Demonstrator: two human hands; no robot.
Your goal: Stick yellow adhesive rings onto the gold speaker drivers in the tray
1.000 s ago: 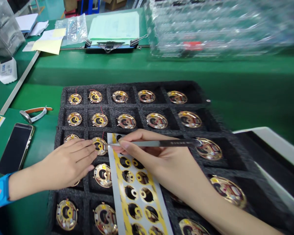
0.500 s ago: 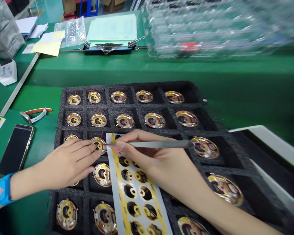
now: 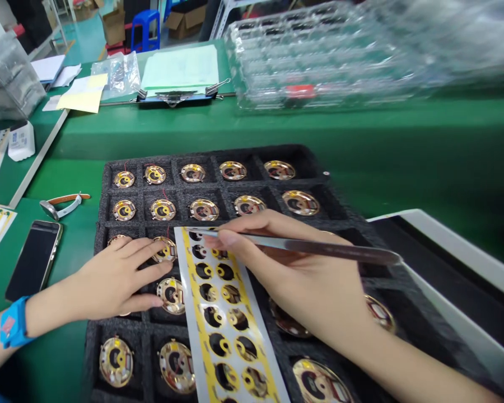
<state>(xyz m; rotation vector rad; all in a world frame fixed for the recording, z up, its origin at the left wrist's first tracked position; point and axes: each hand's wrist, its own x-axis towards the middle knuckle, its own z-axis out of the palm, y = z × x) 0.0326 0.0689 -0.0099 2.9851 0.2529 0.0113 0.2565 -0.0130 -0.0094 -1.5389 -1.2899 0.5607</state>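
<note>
My right hand (image 3: 294,274) grips metal tweezers (image 3: 331,248), whose tips lie over the top end of a yellow-and-grey adhesive sheet (image 3: 183,291). The sheet has two columns of round cutouts and lies across the black foam tray (image 3: 143,330). My left hand (image 3: 113,277) rests over the tray's left side with its fingers spread. Its fingertips are at a round gold watch part (image 3: 166,252) in the third row, and its thumb is by another gold watch part (image 3: 171,296) below. A blue wrist strap (image 3: 17,323) is on my left wrist.
More gold watch parts fill the tray's compartments. A phone (image 3: 34,260) and a wristwatch (image 3: 63,207) lie at left. Behind the tray are a clipboard with papers (image 3: 180,67) and clear plastic trays (image 3: 319,61). A white-edged dark panel (image 3: 453,252) stands at right.
The tweezer tips have left the third-row watch part and moved to the top of the adhesive sheet; the tweezers' rear end has swung right. My left fingers have spread slightly. The whole view has shifted.
</note>
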